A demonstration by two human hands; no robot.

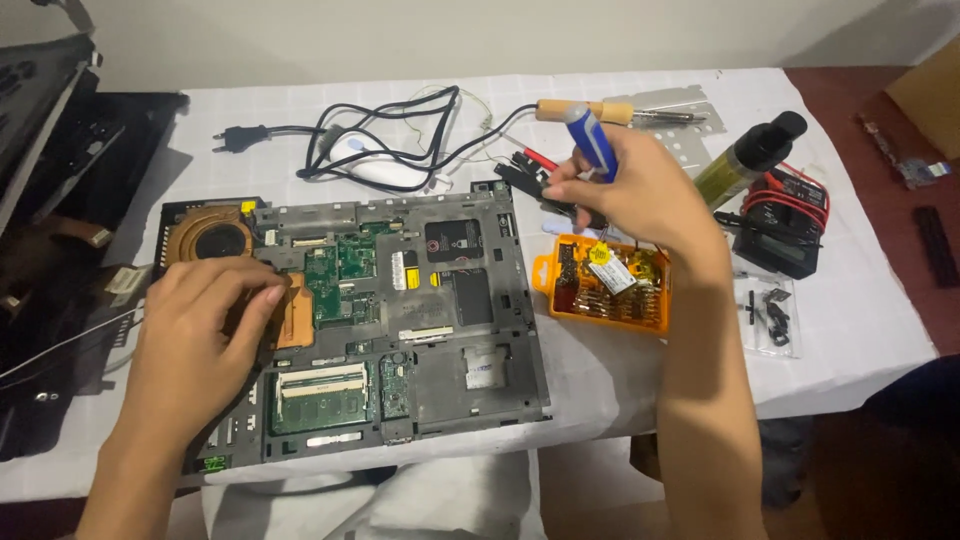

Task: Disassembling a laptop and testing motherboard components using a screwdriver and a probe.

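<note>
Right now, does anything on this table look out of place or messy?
The black power cable lies in a loose tangle beside the opened laptop base, and the soldering iron rests on a metal plate. Nothing looks spilled or broken.

The left hand (200,335) lies palm down with the fingers curled under, knuckles toward the camera and fingertips pressed together at its right edge. Its forearm runs down to the lower left corner, bare, wrist straight. The right hand (635,190) is raised well apart from the left hand, up and to its right, closed in a fist-like grip with the thumb side turned left. Its forearm rises steeply from the lower edge, bare, the wrist bent slightly toward the left hand.
</note>
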